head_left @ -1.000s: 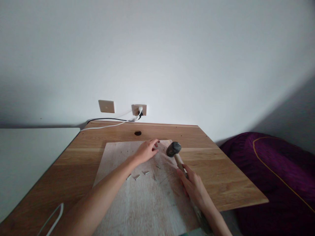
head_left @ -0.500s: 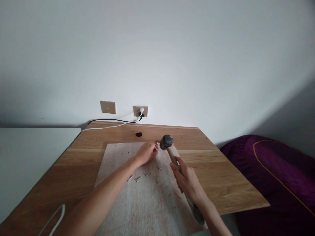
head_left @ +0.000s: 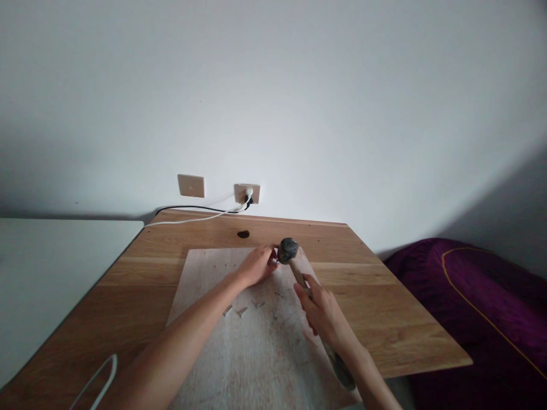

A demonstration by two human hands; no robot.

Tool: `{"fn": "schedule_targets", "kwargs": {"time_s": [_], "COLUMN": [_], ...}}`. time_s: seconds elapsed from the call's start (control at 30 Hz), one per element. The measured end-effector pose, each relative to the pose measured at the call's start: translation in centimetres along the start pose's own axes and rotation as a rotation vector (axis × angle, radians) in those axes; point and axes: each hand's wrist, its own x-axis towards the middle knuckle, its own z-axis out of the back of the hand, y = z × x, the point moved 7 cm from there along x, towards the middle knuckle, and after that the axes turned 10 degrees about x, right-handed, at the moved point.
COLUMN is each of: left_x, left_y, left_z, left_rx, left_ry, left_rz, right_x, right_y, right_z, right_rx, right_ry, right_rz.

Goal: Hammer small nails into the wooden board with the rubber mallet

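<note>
white cord loop (head_left: 111, 373) at near left. right hand (head_left: 327, 313) wrapped firmly round the handle of a mallet (head_left: 288, 251), handle slanting away and left over the pale board (head_left: 239, 364), which lies on the wooden table (head_left: 397, 319). small metal fasteners (head_left: 243, 312), five visible, loose on the board between the arms. left hand (head_left: 257, 265) farther up the board, fingertips drawn together; can't tell what's pinched, too small. mallet's dark head right beside those fingertips, contact unclear. row of dark dots (head_left: 225, 265) left of left hand. purple fabric item (head_left: 470, 296) off to the right. beyond board: table hole (head_left: 243, 234), then white cable (head_left: 192, 220), wall outlet (head_left: 255, 193) with plugs in.
</note>
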Motion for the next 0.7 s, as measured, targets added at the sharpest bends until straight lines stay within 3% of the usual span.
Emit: {"fn": "schedule_targets", "kwargs": {"time_s": [0.13,0.33,0.7], "left_x": [0.2,0.2,0.2], "left_y": [0.1,0.1,-0.1], "left_z": [0.0,0.1,0.1], "left_rx": [0.005,0.039,-0.016], "left_ry": [-0.008,-0.038,-0.054], "left_rz": [0.019,0.055,0.026], "right_x": [-1.0,-3.3,-3.9], "right_y": [-1.3,-3.1,-3.1], "right_z": [0.5,0.2,0.6], "right_rx": [0.081,0.042,-0.006], "right_ry": [-0.033,0.063,0.004], "right_rz": [-0.056,-0.103,-0.048]}}
